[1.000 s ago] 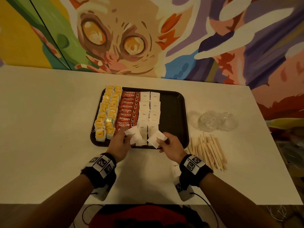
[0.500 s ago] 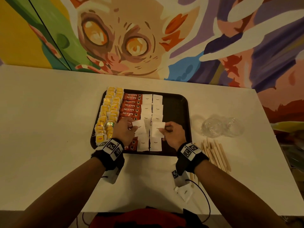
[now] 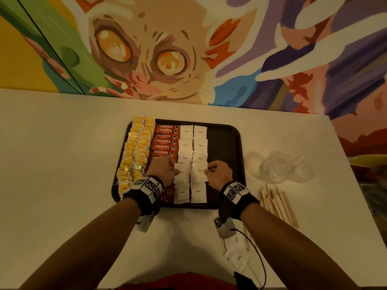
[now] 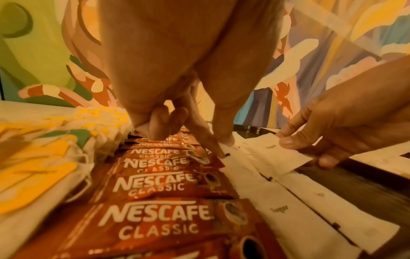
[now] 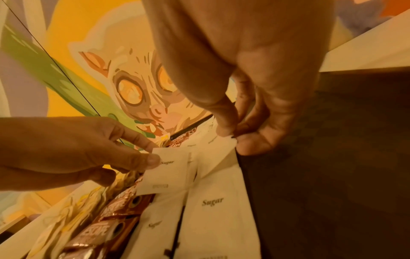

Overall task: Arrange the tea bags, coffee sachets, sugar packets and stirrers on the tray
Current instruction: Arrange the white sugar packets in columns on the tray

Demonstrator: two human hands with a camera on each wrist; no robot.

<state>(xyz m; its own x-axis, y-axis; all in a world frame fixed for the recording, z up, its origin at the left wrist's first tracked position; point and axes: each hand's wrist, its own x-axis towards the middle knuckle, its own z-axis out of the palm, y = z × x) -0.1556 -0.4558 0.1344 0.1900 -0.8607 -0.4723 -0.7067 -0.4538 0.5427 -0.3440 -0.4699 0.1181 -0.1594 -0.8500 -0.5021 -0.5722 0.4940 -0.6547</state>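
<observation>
A dark tray (image 3: 225,147) holds yellow tea bags (image 3: 138,147) on its left, red Nescafe sachets (image 3: 165,141) beside them, then two columns of white sugar packets (image 3: 193,143). My left hand (image 3: 174,168) pinches a sugar packet (image 3: 181,173) by its left edge, low over the left sugar column. My right hand (image 3: 207,170) pinches another sugar packet (image 3: 198,172) by its right edge, over the right column. In the right wrist view thumb and forefinger (image 5: 224,129) grip that packet's corner (image 5: 221,145). Wooden stirrers (image 3: 276,204) lie on the table right of the tray.
Clear plastic lids (image 3: 284,168) sit on the table (image 3: 62,164) beyond the stirrers. A few loose sugar packets (image 3: 237,253) lie near the front edge under my right forearm. The tray's right strip is bare. A painted wall stands behind the table.
Both hands moved forward from the tray's near edge to its middle, each carrying its sugar packet. The packets went from tilted in the air to nearly flat in line with the columns.
</observation>
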